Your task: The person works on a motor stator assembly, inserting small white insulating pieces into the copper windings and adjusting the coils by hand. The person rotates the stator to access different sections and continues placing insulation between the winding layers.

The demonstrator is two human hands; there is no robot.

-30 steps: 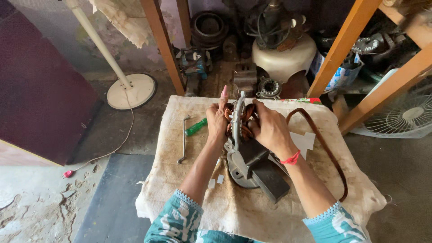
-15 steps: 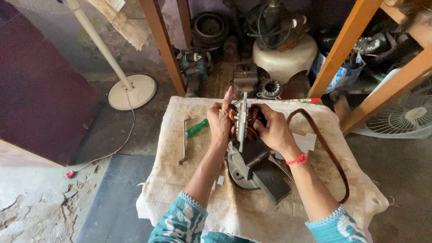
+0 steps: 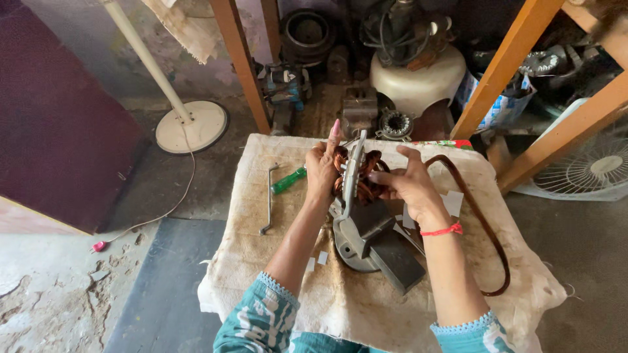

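Observation:
A round motor stator [image 3: 356,173] with copper-coloured windings stands on edge in both my hands above a cloth-covered table [image 3: 275,261]. My left hand [image 3: 322,170] grips its left side, index finger pointing up. On the right side, my right hand [image 3: 409,183], with a red thread at the wrist, presses fingers into the windings. Under the stator a grey metal base with a dark block [image 3: 379,245] rests on the cloth.
A green-handled screwdriver [image 3: 288,180] and a bent metal rod [image 3: 269,199] lie left of my hands. A brown belt [image 3: 487,232] curves along the right. Small white paper pieces dot the cloth. Beyond are wooden legs, motor parts, a white fan base [image 3: 191,126] and a fan grille [image 3: 592,171].
The stator has been raised slightly and turned more edge-on. My right hand's fingers shifted over the windings; the left hand keeps its grip.

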